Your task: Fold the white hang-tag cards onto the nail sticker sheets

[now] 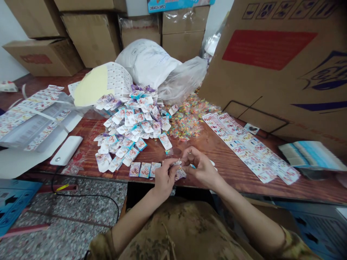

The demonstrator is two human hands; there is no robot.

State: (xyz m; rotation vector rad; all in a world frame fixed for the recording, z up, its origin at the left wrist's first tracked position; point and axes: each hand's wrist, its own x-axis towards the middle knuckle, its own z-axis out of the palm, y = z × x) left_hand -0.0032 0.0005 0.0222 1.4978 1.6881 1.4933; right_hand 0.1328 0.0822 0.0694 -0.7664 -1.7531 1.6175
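Note:
My left hand and my right hand meet at the near edge of the wooden table, both pinching one small printed packet between their fingertips. Just left of my hands three packets lie in a row. Behind them sits a big heap of the same small packets. A pile of tiny colourful pieces in clear bags lies beyond my right hand. A long strip of printed sticker sheets runs along the table to the right.
A white power bank with a cable lies at left, beside an open white box with sticker sheets. White and clear plastic bags and cardboard boxes stand behind. A large cardboard sheet leans at right.

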